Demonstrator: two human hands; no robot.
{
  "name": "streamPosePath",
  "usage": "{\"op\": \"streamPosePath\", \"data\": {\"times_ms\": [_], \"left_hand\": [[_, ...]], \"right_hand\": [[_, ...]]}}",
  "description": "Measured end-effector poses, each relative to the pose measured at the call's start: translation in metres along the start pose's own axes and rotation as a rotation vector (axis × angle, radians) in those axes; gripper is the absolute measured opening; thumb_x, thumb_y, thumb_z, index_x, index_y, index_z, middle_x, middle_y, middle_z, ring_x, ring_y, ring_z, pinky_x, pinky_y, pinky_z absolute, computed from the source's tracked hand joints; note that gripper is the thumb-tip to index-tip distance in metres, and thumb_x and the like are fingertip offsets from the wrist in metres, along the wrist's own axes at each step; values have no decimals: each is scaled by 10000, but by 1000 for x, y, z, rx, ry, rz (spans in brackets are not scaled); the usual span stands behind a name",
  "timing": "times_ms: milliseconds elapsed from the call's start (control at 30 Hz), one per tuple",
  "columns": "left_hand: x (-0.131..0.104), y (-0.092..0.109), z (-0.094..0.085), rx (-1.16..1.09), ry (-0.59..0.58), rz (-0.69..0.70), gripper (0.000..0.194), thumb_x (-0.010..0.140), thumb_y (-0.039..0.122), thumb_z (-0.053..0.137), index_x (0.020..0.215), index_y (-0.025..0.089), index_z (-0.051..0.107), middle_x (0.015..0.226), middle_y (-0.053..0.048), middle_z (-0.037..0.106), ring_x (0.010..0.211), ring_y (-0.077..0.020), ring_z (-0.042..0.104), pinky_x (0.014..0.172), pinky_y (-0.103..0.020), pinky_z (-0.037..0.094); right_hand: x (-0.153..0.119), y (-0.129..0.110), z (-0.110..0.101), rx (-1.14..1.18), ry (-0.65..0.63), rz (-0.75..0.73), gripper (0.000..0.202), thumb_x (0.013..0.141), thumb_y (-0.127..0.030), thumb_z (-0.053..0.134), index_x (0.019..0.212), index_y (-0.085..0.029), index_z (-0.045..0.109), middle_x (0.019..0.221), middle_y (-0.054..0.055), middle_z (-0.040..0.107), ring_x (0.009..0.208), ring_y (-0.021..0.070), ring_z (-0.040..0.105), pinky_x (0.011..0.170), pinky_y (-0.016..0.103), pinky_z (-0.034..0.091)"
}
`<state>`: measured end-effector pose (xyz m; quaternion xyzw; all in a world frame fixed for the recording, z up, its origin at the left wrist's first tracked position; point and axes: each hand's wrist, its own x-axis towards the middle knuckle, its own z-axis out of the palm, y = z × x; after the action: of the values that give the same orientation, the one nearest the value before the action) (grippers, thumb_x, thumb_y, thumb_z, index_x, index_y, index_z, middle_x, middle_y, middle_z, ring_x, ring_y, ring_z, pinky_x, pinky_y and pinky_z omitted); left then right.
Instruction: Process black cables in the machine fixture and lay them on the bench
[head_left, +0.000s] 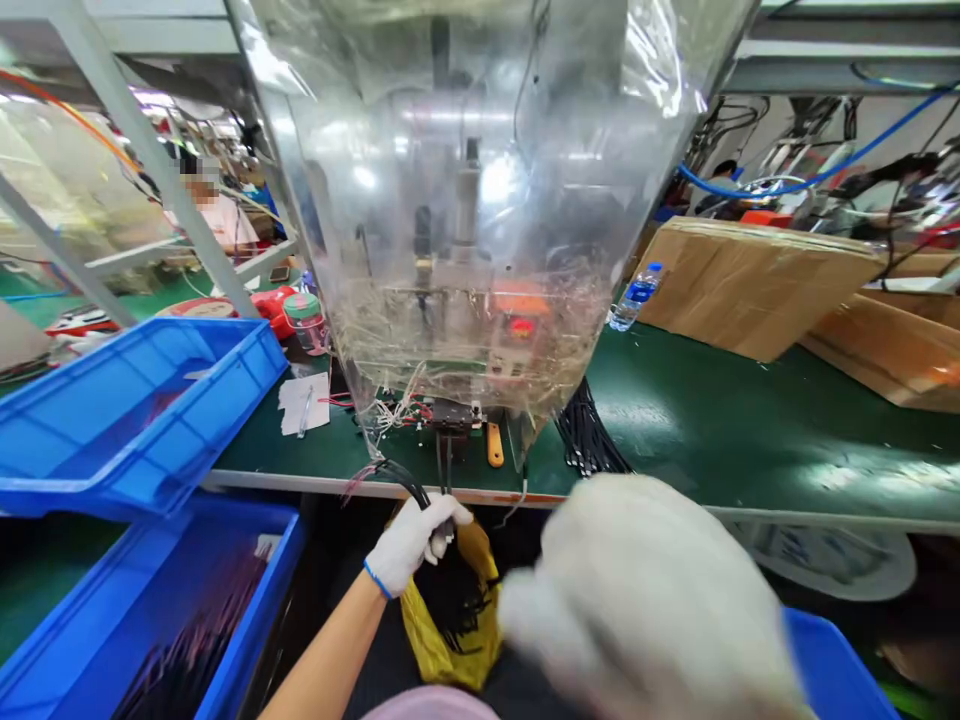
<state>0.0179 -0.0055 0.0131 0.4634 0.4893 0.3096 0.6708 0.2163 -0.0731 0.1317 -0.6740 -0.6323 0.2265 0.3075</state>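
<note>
My left hand (416, 538), in a white glove with a blue cuff edge, is closed round a bundle of black cables (405, 475) at the table's front edge. Thin red wire ends stick out of the bundle at its left. My right hand (645, 590), also gloved, is large and smeared by motion at the lower right; its fingers and anything in them cannot be made out. Just above my left hand, a small black fixture (452, 412) sits under a clear plastic cover (465, 230). A yellow bag (431, 640) with black pieces inside hangs below my left hand.
Blue bins (225, 350) stand at the left, the lower one holding dark wires (191, 650). On the green table (690, 420) lie black cables (589, 430), an orange-handled tool (495, 445), a water bottle (636, 296) and cardboard (750, 280). A person (217, 215) sits at the back left.
</note>
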Motion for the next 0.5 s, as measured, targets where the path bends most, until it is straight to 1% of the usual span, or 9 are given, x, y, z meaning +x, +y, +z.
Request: {"op": "streamPosePath", "data": {"times_ms": [33,100,133,200,267,333,400,467,500], "left_hand": [[-1,-1,0,-19,-9,7,411,758,524,579,798,125,669,529,30,492,379,-55,369,365,-202,229],[-2,-3,0,-72,-20,13,471,734,552,609,921,122,650,609,14,577,359,-37,362,339,-185,231],[-4,-3,0,-98,-21,16,512,724,569,616,973,122,631,660,-3,618,354,-31,365,328,-178,235],[-7,-4,0,-135,-16,16,567,708,608,611,992,117,598,684,-24,649,342,-27,370,315,-167,245],[-10,-1,1,-135,-9,4,550,699,618,606,932,121,579,633,-20,637,331,-34,386,306,-163,257],[-12,4,3,-121,-11,-18,497,697,594,603,878,132,568,603,-13,625,328,-44,413,303,-160,275],[-16,7,4,-107,-17,-35,428,700,545,596,831,139,569,597,-12,623,336,-50,437,307,-156,295],[-22,5,3,-100,-31,-51,367,717,496,581,801,139,575,612,-19,632,349,-51,457,315,-149,307],[-26,1,2,-98,-47,-60,346,732,476,575,805,138,579,629,-25,642,358,-52,467,320,-147,313]], "right_hand": [[19,-4,4,-26,5,-23,428,838,-606,463,609,-291,642,661,47,632,745,199,605,676,347,410],[53,-4,25,-73,-26,-14,433,871,-554,430,656,-239,635,660,39,635,667,177,576,644,326,387],[67,0,41,-92,-86,10,410,879,-516,422,690,-224,640,655,33,639,634,166,564,624,312,373],[85,12,80,27,-249,-41,375,889,-467,418,757,-207,654,701,23,661,642,147,563,620,279,370],[93,24,116,155,-330,-55,409,888,-495,422,740,-190,650,699,19,655,643,141,550,613,266,367],[94,32,141,301,-338,21,425,861,-534,468,734,-175,656,688,20,648,635,141,543,601,261,369],[91,35,153,514,-332,141,412,804,-551,555,758,-158,671,693,28,655,630,142,554,597,258,386],[83,35,156,772,-364,231,412,737,-549,646,772,-140,678,704,43,668,623,143,572,600,256,414],[78,35,156,888,-391,263,415,704,-543,689,770,-134,677,705,50,672,617,142,580,605,257,429]]}}
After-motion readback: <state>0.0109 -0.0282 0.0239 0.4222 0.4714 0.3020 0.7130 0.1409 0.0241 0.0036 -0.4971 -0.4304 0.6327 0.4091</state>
